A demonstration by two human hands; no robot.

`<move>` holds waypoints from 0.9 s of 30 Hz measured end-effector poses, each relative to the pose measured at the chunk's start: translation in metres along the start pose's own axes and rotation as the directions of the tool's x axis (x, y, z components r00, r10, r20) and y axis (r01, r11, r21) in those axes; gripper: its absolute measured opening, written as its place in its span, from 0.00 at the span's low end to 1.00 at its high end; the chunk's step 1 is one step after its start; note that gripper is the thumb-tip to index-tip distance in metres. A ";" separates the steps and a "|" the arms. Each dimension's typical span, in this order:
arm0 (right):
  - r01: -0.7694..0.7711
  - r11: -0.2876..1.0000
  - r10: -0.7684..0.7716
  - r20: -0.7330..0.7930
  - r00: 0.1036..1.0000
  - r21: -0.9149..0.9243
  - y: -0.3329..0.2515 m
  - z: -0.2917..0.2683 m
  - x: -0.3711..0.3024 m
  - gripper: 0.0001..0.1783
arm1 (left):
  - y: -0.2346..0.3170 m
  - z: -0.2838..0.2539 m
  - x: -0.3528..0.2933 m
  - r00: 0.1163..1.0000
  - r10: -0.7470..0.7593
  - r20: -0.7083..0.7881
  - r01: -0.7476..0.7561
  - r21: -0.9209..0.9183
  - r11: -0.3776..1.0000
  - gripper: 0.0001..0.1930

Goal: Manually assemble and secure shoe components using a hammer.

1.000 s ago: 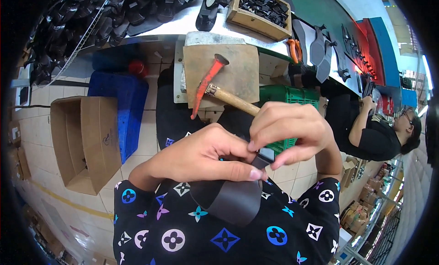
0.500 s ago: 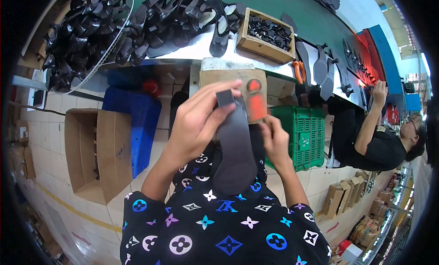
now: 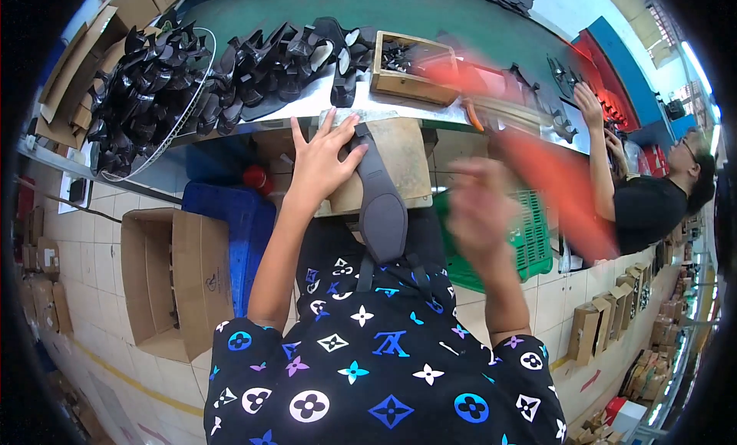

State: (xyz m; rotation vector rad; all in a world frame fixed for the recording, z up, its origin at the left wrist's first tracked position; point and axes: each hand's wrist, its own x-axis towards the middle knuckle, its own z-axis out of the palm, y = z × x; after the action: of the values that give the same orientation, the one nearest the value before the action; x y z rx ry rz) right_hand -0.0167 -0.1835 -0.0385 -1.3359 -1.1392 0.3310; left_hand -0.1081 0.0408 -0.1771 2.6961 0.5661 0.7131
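My left hand (image 3: pixel 326 157) rests on a tan work block (image 3: pixel 408 149) at the bench's front edge. Its thumb and index finger hold the narrow end of a dark grey shoe sole (image 3: pixel 383 224); the other fingers are spread. The sole's broad end reaches over the block toward my lap. To the right, my right hand (image 3: pixel 484 207) is smeared by motion. It seems closed on an orange-red hand tool (image 3: pixel 549 176), also badly blurred, so its kind cannot be made out.
Black shoe heels (image 3: pixel 146 111) heap at the left; dark soles with heels (image 3: pixel 269 69) lie beside them. Behind the block stands a wooden box (image 3: pixel 414 90) of small dark pieces. Below are a carton (image 3: pixel 203 284), blue bin (image 3: pixel 257 222) and green crate (image 3: pixel 533 238). A co-worker (image 3: pixel 652 207) sits right.
The sole has gone from being held up in front of me to lying on the block under my left hand. My right hand and the orange-red tool have swung out to the right.
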 end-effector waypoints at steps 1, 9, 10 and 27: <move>0.089 0.650 0.026 0.139 0.990 -0.755 0.011 0.013 0.002 0.16 | -0.001 0.000 -0.003 0.997 0.038 -0.062 -0.038 -0.007 0.999 0.24; 0.039 0.788 -0.101 -0.067 0.993 -0.614 0.021 -0.033 -0.009 0.12 | 0.014 -0.036 0.012 0.961 0.276 -0.010 -0.262 -0.341 0.903 0.11; 0.019 0.763 -0.068 -0.050 0.996 -0.646 0.027 -0.033 -0.008 0.13 | 0.029 -0.047 0.004 0.975 0.223 0.009 -0.181 -0.556 0.811 0.12; 0.057 0.980 -0.170 0.641 0.748 0.193 0.019 -0.041 0.036 0.21 | 0.111 -0.121 -0.033 0.835 0.335 0.437 0.439 -0.895 0.073 0.11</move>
State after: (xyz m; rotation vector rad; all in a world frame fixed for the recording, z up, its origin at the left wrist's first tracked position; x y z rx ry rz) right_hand 0.0397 -0.1748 -0.0321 -1.0099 -1.7326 0.8342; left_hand -0.1646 -0.0496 -0.0479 1.2759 -0.0889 0.0612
